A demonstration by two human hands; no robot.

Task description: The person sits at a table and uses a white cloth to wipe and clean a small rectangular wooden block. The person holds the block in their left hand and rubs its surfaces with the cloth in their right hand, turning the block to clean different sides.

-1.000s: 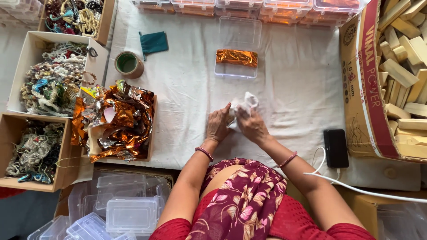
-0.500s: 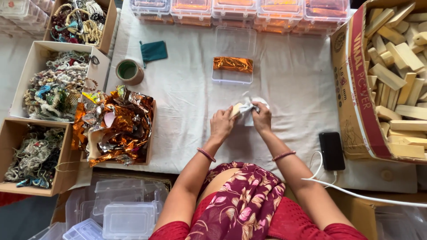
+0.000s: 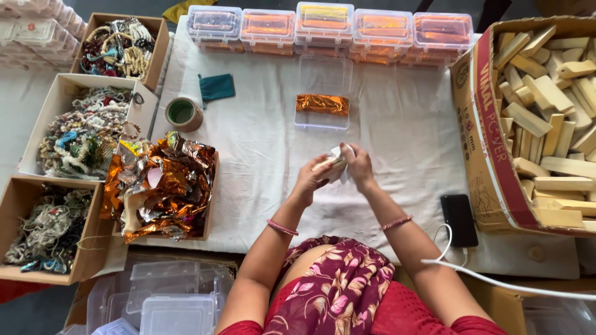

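Note:
My left hand (image 3: pixel 311 178) and my right hand (image 3: pixel 358 164) meet over the white cloth (image 3: pixel 261 142), both closed on a small white-wrapped piece (image 3: pixel 336 164) with a pale wooden end showing. They are raised just above the cloth. Beyond them lies an open clear plastic box (image 3: pixel 323 93) with orange foil (image 3: pixel 322 104) in its near half. A carton of pale wooden blocks (image 3: pixel 546 105) stands at the right.
A box of crumpled orange and silver foil (image 3: pixel 162 186) sits left of my hands, with a tape roll (image 3: pixel 182 113) and green pouch (image 3: pixel 216 87) behind. Cartons of jewellery (image 3: pixel 84 133) line the left. Filled clear boxes (image 3: pixel 329 25) line the far edge. A phone (image 3: pixel 459 219) with cable lies right.
Both hands have lifted and moved slightly away from my body, toward the open box, while working the white wrap around the piece. The view has shifted with my head.

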